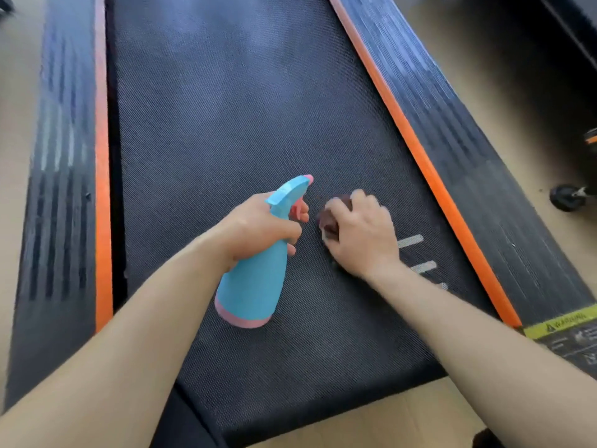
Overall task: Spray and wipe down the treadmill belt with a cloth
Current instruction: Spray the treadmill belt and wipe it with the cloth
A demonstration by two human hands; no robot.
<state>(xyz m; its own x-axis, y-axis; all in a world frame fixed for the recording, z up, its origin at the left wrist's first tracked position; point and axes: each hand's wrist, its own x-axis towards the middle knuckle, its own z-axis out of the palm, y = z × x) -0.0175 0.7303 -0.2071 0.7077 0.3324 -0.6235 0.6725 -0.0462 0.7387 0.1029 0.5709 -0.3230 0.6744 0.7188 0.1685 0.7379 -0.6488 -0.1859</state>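
Note:
The black textured treadmill belt (pixel 226 124) fills the middle of the view. My left hand (pixel 258 226) grips the neck of a blue spray bottle (pixel 255 279) with a pink base and pink trigger, its nozzle pointing up and to the right above the belt. Just to its right, my right hand (pixel 358 234) is curled over a dark brown cloth (pixel 332 215) and presses it onto the belt. Most of the cloth is hidden under the fingers.
Orange strips (pixel 102 189) and ribbed black side rails (pixel 478 150) run along both sides of the belt. White stripe marks (pixel 410 241) lie on the belt right of my hand. A yellow warning label (pixel 562 324) sits on the right rail. A small wheel (pixel 565 197) stands on the floor at right.

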